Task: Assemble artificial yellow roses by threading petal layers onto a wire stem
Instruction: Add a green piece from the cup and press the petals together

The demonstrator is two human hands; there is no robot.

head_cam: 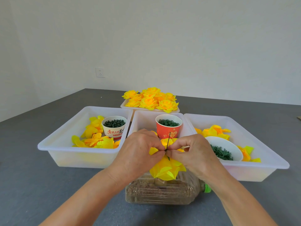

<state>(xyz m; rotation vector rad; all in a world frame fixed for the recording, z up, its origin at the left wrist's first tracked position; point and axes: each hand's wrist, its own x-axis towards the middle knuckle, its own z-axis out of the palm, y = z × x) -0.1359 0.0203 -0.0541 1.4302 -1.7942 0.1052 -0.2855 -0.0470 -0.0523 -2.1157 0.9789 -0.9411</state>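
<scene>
A thin dark wire stem stands upright between my two hands, with yellow petal layers stacked on it just above a plastic bottle. My left hand and my right hand meet at the wire, their fingertips pinching a yellow petal layer around the stem. Loose yellow petals lie in the left tub, and more petals lie in the right tub. Finished yellow roses are piled on a tray at the back.
Three white tubs stand side by side on the grey table. A white cup and a red cup hold green parts. A white bowl of green leaf pieces sits in the right tub.
</scene>
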